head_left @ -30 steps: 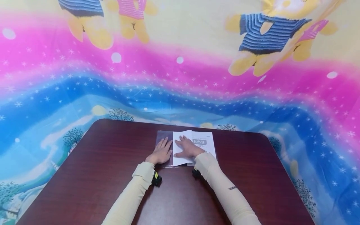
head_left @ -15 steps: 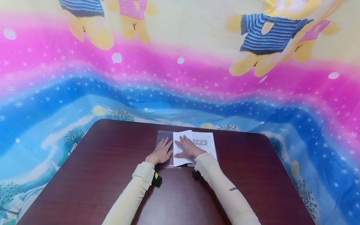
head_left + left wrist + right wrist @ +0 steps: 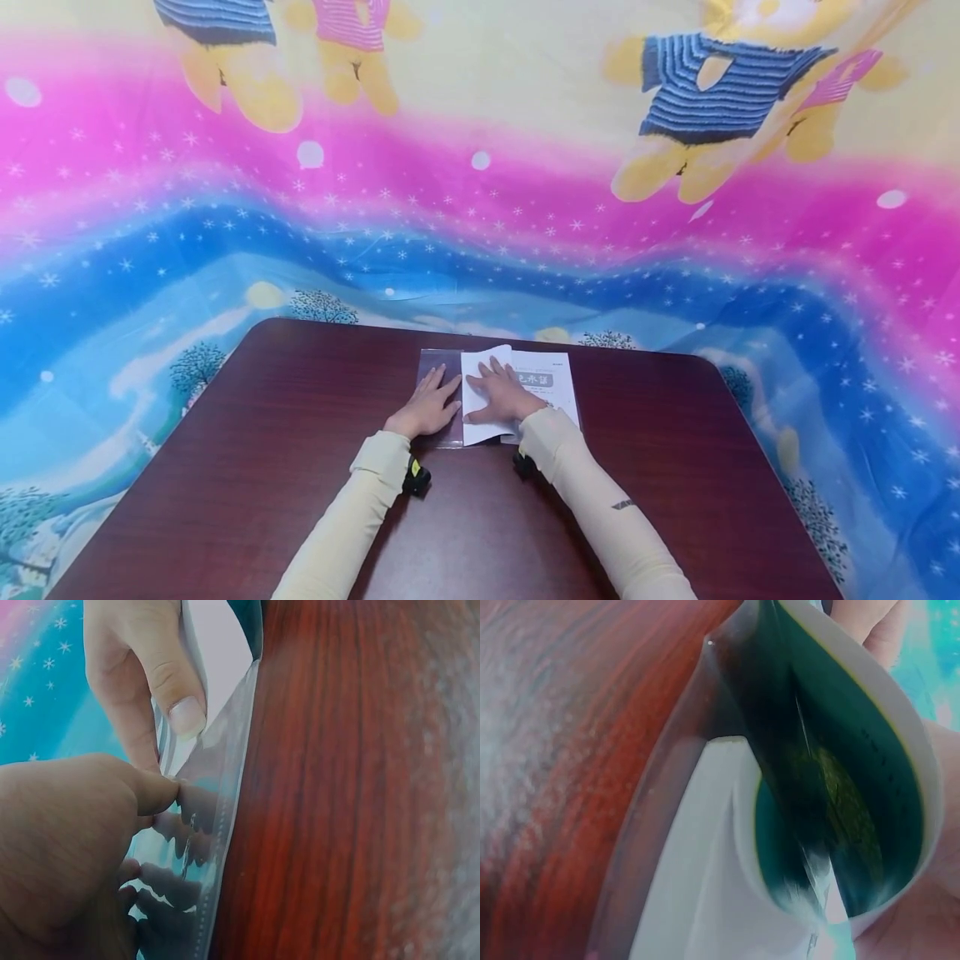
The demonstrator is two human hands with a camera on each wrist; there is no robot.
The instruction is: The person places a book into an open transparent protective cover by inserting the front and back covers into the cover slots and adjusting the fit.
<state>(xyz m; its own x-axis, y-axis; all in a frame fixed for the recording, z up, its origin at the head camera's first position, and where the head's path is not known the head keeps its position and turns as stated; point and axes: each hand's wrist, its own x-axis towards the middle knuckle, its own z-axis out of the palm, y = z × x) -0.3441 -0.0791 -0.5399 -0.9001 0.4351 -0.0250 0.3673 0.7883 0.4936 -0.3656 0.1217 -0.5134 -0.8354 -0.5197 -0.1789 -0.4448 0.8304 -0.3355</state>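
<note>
A book (image 3: pixel 561 400) lies near the table's far edge, its printed title page facing up. Its cover (image 3: pixel 483 432) is turned over to the left and bows up at the fold; the inner side is white. In the right wrist view, the green outer face (image 3: pixel 877 750) of the curved cover shows. My right hand (image 3: pixel 501 397), fingers spread, presses on the white inner side. From under the cover, a clear plastic book jacket (image 3: pixel 448 440) reaches out to the left. My left hand (image 3: pixel 426 408) rests on this plastic with fingers extended, beside the right fingertips.
The dark red-brown wooden table (image 3: pixel 300 400) has rounded far corners. Behind it hangs a colourful cloth (image 3: pixel 480 233) with bears and snowflakes. A small black camera (image 3: pixel 417 478) sits at the left wrist, and another black camera (image 3: pixel 523 463) at the right.
</note>
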